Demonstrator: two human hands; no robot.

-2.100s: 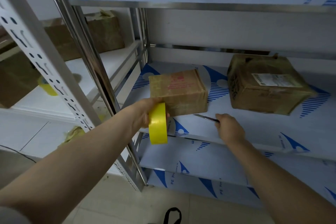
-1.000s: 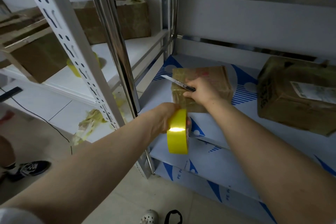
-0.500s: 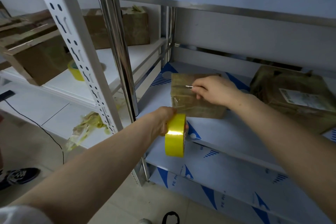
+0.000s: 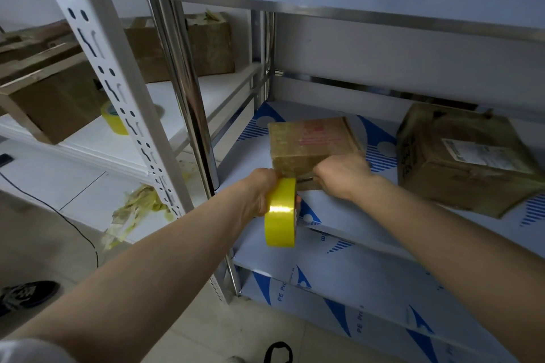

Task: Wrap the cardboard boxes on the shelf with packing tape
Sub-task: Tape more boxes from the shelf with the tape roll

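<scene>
Hands: two (image 4: 259,193) (image 4: 343,174); boxes (image 4: 312,141) (image 4: 466,156): two; tape roll (image 4: 280,212): one

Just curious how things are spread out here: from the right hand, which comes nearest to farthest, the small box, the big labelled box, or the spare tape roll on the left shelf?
From the right hand:
1. Small box, touching the hand, straight ahead.
2. Big labelled box, to the right on the same shelf.
3. Spare tape roll, far left on the neighbouring shelf, partly behind a post.
</scene>
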